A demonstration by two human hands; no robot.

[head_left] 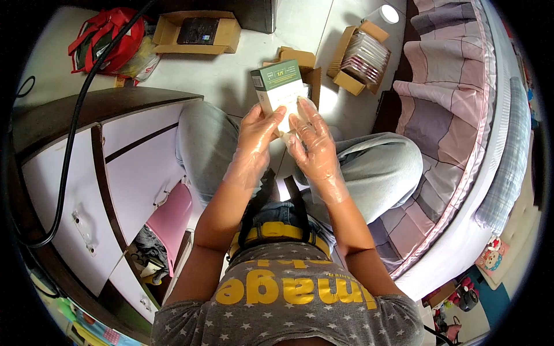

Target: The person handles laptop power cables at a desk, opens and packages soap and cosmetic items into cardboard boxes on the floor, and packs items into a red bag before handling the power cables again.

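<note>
Both hands wear clear plastic gloves and are raised above my lap. A white box with a green top band (278, 86) stands between them, tilted a little. My left hand (257, 134) is wrapped round the box's left side, its thumb across the front. At the box's lower right, my right hand (313, 138) touches it with bent fingers; whether they grip it firmly is hard to tell. Behind the box, an open cardboard box (313, 86) on the floor is partly hidden.
An open carton with a dark item (228, 36) lies at the back left, beside a red bag (107, 40). At the back right are a carton of packets (363, 60) and a white cylinder (388, 15). Drawers (138, 135) flank the left, a bed (444, 132) the right.
</note>
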